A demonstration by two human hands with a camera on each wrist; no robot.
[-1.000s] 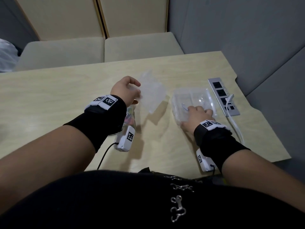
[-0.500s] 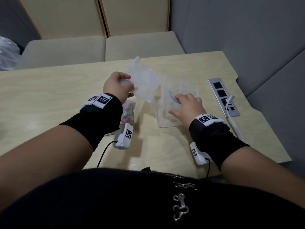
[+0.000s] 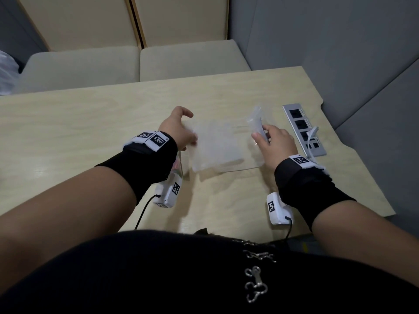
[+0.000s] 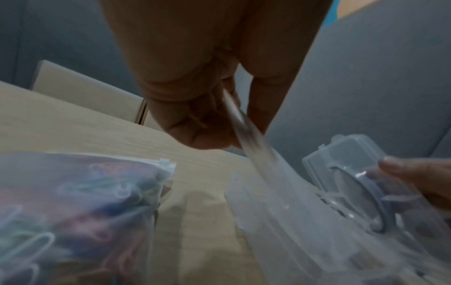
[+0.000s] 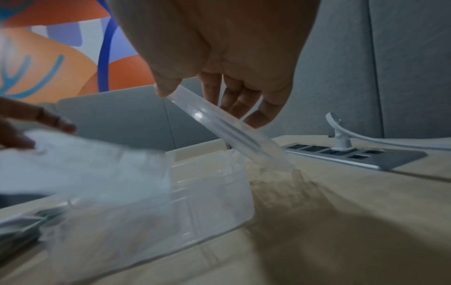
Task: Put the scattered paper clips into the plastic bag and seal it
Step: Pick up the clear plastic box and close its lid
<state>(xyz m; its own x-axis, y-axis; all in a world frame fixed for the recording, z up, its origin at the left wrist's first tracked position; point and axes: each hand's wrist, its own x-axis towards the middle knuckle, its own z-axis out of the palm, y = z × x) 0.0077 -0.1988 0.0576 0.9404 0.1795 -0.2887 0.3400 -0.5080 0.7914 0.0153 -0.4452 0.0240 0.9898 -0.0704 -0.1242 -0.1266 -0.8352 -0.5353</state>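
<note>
My left hand (image 3: 189, 134) pinches a limp, translucent plastic bag (image 3: 215, 148) by its edge, and the bag drapes over an open clear plastic box (image 3: 251, 165). In the left wrist view the bag (image 4: 280, 212) hangs from the left hand's thumb and fingers (image 4: 207, 119). My right hand (image 3: 264, 134) grips the box's hinged lid (image 3: 257, 123), holding it tilted up; the right wrist view shows the thumb and fingers on the lid (image 5: 231, 131) above the box (image 5: 207, 202). A second bag full of coloured paper clips (image 4: 73, 212) lies under my left wrist (image 3: 178, 168).
A silver power strip (image 3: 303, 130) is set into the table right of the box, with a white cable (image 3: 311, 141) plugged in. Grey partition walls close off the right side, and a beige bench runs behind the table's far edge.
The right hand has swung the box lid up and over to the right. The left hand has lowered the translucent bag from the air down onto the open box.
</note>
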